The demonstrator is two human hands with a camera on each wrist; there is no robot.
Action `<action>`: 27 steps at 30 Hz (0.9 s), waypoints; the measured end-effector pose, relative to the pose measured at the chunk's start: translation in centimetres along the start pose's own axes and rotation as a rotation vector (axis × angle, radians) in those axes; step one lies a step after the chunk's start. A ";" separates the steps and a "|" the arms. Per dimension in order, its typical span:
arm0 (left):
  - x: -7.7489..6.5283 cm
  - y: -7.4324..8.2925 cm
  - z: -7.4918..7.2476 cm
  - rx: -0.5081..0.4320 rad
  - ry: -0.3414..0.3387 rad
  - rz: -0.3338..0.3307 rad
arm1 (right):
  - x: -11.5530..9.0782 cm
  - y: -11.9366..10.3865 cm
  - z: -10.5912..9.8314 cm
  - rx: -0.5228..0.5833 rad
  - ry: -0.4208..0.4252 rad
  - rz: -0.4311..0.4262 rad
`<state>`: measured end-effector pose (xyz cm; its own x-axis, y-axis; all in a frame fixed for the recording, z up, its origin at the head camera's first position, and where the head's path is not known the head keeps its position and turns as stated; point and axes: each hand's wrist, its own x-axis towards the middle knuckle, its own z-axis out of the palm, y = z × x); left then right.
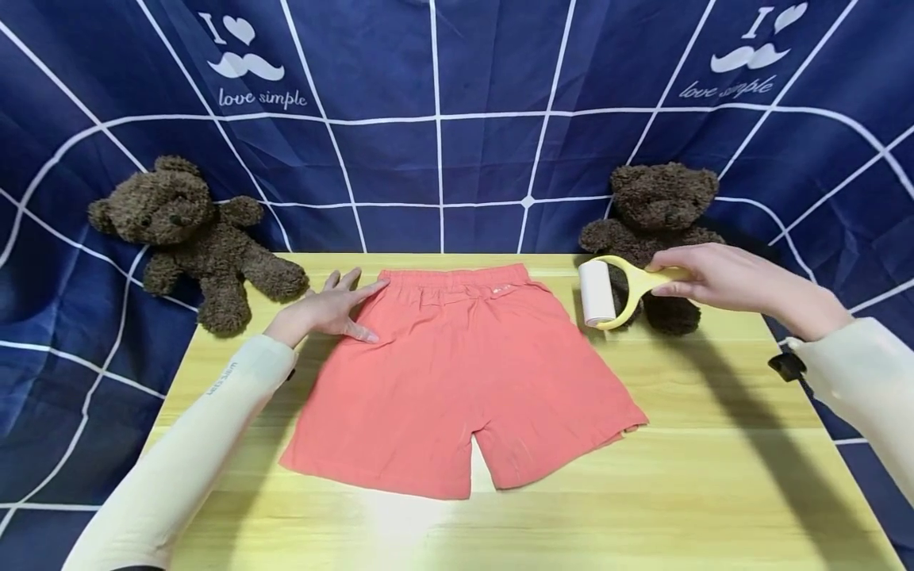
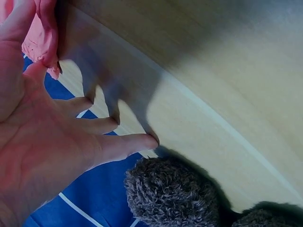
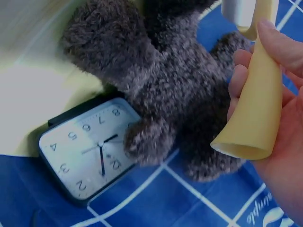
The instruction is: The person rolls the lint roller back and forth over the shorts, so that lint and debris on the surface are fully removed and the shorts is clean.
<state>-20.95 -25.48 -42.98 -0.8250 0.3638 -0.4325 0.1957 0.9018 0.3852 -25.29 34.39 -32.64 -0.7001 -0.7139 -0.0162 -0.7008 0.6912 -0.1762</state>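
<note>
The coral-pink fabric shorts (image 1: 443, 357) with a gathered elastic waistband lie spread over the middle of the pale wooden desk (image 1: 571, 515), waistband far, legs near. The left hand (image 1: 332, 309) is spread at their far left corner, thumb and a finger on the cloth. The right hand (image 1: 721, 276) grips the yellow plastic-looking lint roller (image 1: 644, 281) by its flared handle, holding its white cylindrical roll apart from the shorts' far right edge, in front of a dark brown plush bear (image 1: 664, 198). The shorts should prove light, limp and quick to slide or wrinkle, best steadied at the thicker waistband; the roller looks light and stiff, best held by the handle, fingers off its probably sticky roll.
</note>
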 end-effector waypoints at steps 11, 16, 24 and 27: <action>-4.5 -2.0 2.3 -0.004 0.143 0.141 | -3.0 -1.4 -0.2 0.099 0.097 0.038; -7.8 -2.9 3.3 -0.032 0.122 0.232 | -3.4 -3.0 -0.4 0.112 0.143 0.036; -9.6 -4.0 3.2 0.009 0.089 0.327 | -2.3 -6.3 0.0 0.152 0.148 0.124; -9.4 -3.9 2.9 0.038 0.082 0.314 | -1.4 -7.8 0.9 0.138 0.169 0.133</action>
<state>-12.37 -31.73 -42.80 -0.7610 0.6067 -0.2296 0.4655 0.7572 0.4582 -18.70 29.94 -32.17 -0.8062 -0.5804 0.1147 -0.5835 0.7481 -0.3161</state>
